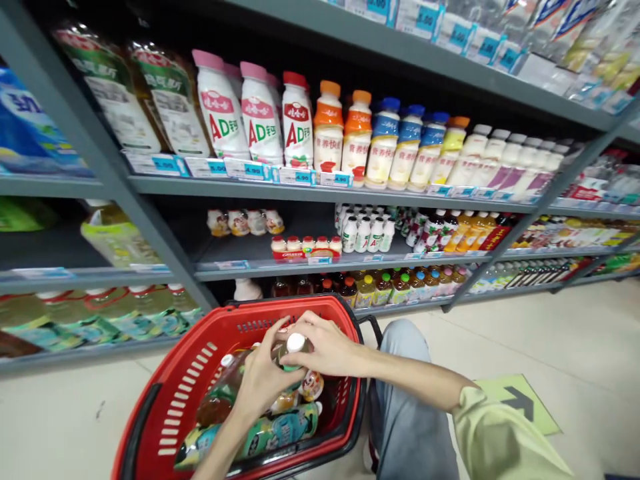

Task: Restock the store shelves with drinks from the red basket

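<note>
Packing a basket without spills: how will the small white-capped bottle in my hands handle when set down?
Probably light: the small white-capped bottle rests easily between left hand and right hand. Its round body would likely roll among the bottles lying in the red plastic basket. Upright on that heap, it may tip.

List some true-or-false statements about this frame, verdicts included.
The basket is red. True.
The left hand and right hand both grip one white-capped bottle. True.
The basket holds nothing else. False: other bottles lie in it.
The right sleeve is dark blue. False: it is pale yellow-green.
The shelves carry only cans. False: they carry bottled drinks.
</note>
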`<state>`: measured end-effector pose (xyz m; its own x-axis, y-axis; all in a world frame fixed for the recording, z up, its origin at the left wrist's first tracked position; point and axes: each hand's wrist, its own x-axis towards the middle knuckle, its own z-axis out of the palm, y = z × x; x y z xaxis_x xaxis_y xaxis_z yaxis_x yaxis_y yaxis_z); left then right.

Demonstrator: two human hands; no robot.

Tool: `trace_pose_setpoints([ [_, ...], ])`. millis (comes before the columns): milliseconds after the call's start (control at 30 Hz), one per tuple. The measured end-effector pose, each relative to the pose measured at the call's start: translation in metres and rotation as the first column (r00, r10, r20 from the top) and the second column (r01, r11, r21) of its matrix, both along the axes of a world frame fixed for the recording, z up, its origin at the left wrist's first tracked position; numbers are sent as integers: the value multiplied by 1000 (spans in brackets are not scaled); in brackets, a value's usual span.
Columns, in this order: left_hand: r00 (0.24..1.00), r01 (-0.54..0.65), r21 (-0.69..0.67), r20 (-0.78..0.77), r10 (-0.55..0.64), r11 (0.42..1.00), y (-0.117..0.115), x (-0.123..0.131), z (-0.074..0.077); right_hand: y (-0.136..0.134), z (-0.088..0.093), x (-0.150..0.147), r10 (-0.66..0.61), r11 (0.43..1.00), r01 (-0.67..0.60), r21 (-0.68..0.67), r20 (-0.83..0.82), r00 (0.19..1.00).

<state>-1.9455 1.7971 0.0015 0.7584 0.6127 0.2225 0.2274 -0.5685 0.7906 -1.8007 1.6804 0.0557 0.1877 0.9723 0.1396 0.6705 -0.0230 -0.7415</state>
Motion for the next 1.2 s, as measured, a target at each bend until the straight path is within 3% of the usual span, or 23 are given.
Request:
trace_pose_setpoints([
  [133, 999, 34, -45, 21, -33, 998, -7, 1, 0, -7, 7, 6, 23, 999, -23, 44, -8, 1000],
  [267, 977, 208, -157, 73, -198, 965, 1, 4, -2, -29, 20, 24, -91, 978, 94, 186, -28, 995],
  [467, 949, 298, 72, -132, -287, 952, 21, 2, -21, -69, 64, 88, -292, 912, 252, 323, 81, 953],
  [600, 907, 413, 209, -183, -380, 886, 20, 2, -30, -90, 95, 150, -443, 868, 349, 353, 235, 865],
  [700, 901, 428, 253, -201, -385, 868, 20, 3, -30, -104, 108, 197, -542, 822, 417, 388, 306, 783],
  [933, 908, 406, 269, -225, -353, 873, 30, 1, -32, -116, 105, 285, -757, 646, 565, 513, 342, 556],
  [1200, 899, 427, 293, -245, -364, 856, 33, 0, -29, -108, 84, 339, -715, 697, 589, 410, 457, 529],
])
